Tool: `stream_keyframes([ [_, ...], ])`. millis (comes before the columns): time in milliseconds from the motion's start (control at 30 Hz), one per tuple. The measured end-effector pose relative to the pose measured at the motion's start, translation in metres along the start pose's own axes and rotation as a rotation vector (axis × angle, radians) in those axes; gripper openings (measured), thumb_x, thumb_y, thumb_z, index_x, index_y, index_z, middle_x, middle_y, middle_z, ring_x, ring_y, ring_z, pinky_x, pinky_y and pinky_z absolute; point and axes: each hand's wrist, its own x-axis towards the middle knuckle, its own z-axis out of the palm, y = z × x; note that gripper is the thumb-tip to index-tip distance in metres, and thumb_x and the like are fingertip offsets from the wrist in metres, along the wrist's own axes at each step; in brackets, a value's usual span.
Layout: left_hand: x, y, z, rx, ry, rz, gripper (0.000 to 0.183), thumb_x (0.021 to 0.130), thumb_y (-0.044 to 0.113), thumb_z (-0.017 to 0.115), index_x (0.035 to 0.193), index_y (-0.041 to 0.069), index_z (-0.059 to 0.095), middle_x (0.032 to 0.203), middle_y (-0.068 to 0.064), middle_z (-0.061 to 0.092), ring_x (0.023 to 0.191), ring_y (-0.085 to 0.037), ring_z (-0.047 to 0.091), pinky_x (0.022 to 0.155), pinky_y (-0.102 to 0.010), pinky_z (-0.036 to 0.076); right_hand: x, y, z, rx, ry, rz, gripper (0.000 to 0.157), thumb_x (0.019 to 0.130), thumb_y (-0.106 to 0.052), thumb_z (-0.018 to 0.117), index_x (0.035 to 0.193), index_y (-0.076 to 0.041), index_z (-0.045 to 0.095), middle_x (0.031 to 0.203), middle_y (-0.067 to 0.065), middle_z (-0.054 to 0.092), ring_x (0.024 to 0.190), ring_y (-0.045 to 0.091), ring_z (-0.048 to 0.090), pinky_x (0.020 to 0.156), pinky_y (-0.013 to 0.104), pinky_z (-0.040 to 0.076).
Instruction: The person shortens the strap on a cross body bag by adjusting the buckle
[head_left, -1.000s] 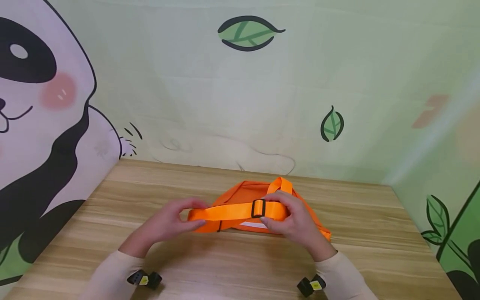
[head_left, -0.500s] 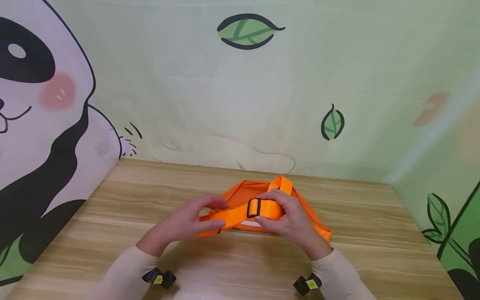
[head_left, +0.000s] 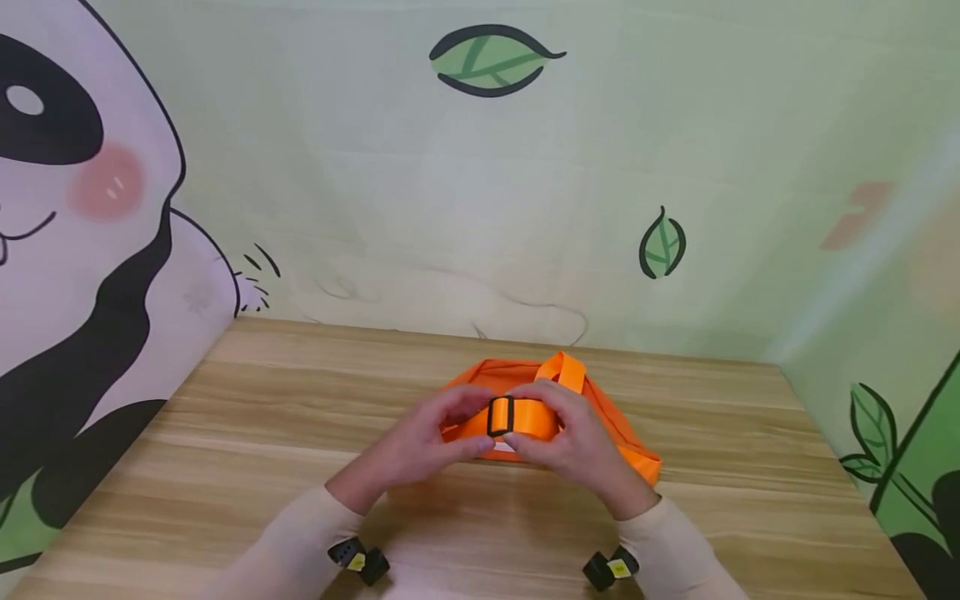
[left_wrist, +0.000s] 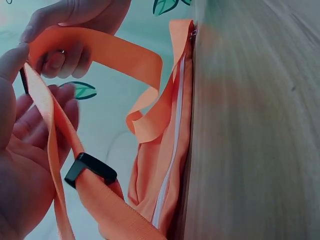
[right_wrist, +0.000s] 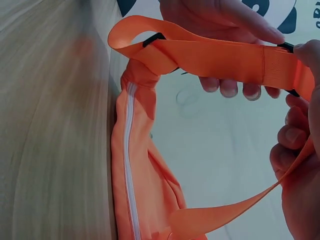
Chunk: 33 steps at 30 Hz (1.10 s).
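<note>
An orange fabric bag [head_left: 480, 375] with a white zipper [right_wrist: 129, 160] lies at the back of the wooden table. Its orange strap [head_left: 536, 419] is lifted in front of it and carries a black slider buckle [head_left: 500, 416]. My left hand [head_left: 438, 429] grips the strap just left of this slider, thumb at its edge, fingers behind the webbing. From the other side my right hand [head_left: 573, 429] pinches the strap at the slider. The hands almost meet there. Further along the webbing sits a second black buckle [left_wrist: 91, 170], not held by either hand.
The wooden table [head_left: 300, 358] ends at a printed backdrop [head_left: 360, 167] close behind the bag. A short orange loop [head_left: 566, 369] stands up from the bag's top. Wrist cameras [head_left: 360, 560] are worn on both sleeves.
My left hand has slid right along the strap, from its far left end up to the slider. The slider and right hand have shifted slightly left. The bag stays put.
</note>
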Motion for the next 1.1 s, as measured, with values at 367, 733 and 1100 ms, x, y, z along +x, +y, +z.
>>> stream_keyframes([
  [367, -0.004, -0.006, -0.002, -0.081, 0.086, 0.046, 0.047, 0.1, 0.009, 0.075, 0.142, 0.005, 0.054, 0.126, -0.016, 0.068, 0.105, -0.025, 0.066, 0.092, -0.024, 0.059, -0.007, 0.008, -0.02, -0.192, 0.012, 0.005, 0.041, 0.091, -0.02, 0.088, 0.129, -0.013, 0.073, 0.12, 0.001, 0.074, 0.103, 0.016, 0.063, 0.086, 0.027, 0.058],
  [733, -0.005, -0.012, 0.002, -0.099, 0.112, 0.094, 0.046, 0.099, 0.012, 0.079, 0.138, 0.004, 0.056, 0.117, -0.015, 0.07, 0.096, -0.019, 0.067, 0.086, -0.025, 0.061, -0.008, 0.01, -0.021, -0.199, 0.033, -0.107, 0.033, 0.09, -0.014, 0.088, 0.121, -0.013, 0.075, 0.104, -0.001, 0.072, 0.085, 0.01, 0.059, 0.068, 0.025, 0.055],
  [1100, -0.005, -0.011, 0.004, -0.127, 0.108, 0.143, 0.045, 0.104, 0.021, 0.075, 0.139, 0.003, 0.055, 0.112, -0.015, 0.07, 0.093, -0.017, 0.066, 0.083, -0.024, 0.06, -0.005, 0.005, -0.011, -0.093, 0.016, -0.111, 0.039, 0.093, -0.011, 0.084, 0.13, -0.015, 0.074, 0.117, 0.002, 0.075, 0.092, 0.013, 0.063, 0.073, 0.025, 0.056],
])
